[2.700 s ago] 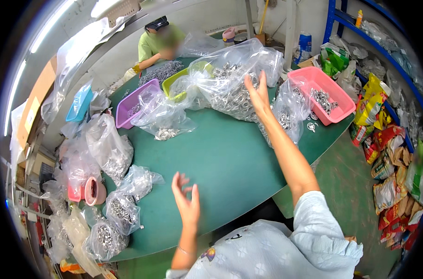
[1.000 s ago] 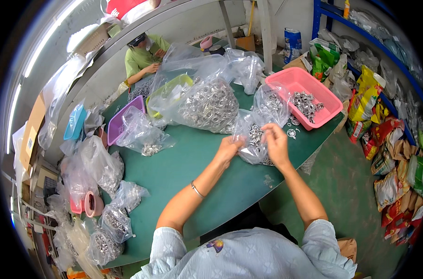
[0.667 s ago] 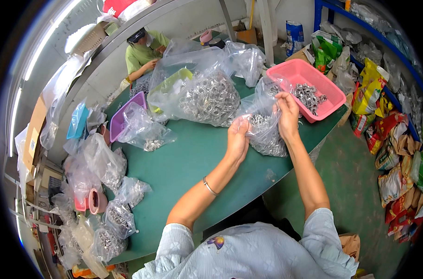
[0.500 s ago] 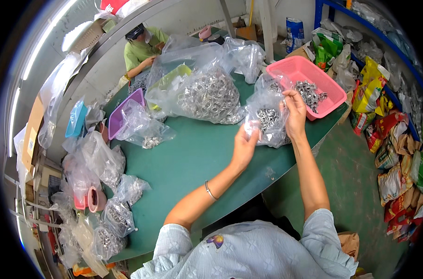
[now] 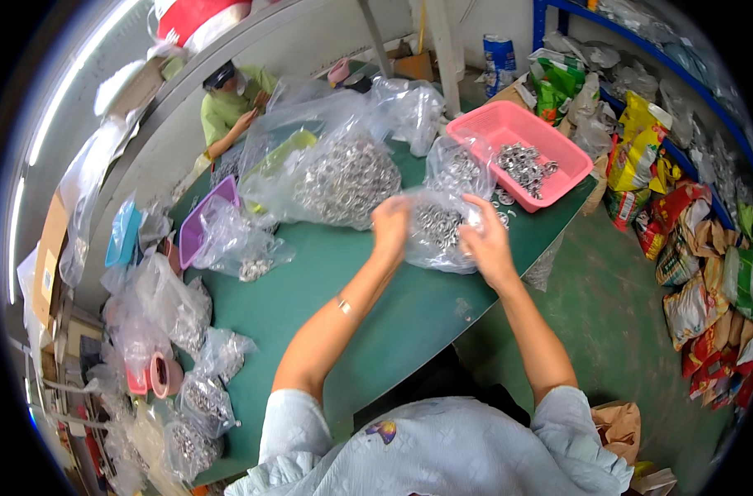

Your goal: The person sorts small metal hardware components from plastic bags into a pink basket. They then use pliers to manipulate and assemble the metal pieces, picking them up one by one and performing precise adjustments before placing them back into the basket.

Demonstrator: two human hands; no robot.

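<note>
Between my hands is a clear plastic bag (image 5: 437, 227) with small silvery metal rings inside. My left hand (image 5: 390, 221) is closed on the bag's left side, blurred by motion. On its right side, my right hand (image 5: 487, 244) grips the plastic, fingers bent. Just behind lies another clear bag of metal parts (image 5: 459, 168). A pink basin (image 5: 576, 157), holding loose metal rings (image 5: 525, 169), stands to the right, and a few rings lie on the table beside it. Left of my hands sits a large clear bag of metal rings (image 5: 343, 182).
A purple basin (image 5: 196, 225) and a clear bag (image 5: 236, 240) stand on the green table (image 5: 327, 281). Several bags of parts (image 5: 207, 397) line its left edge. A person in green (image 5: 227, 112) sits across. Packed sacks (image 5: 690, 281) fill the right side.
The bag in my hands has moved left and nearer, away from the pink basin, with both hands moving along. Another bag and loose rings behind it now show more fully. The whole view has shifted slightly.
</note>
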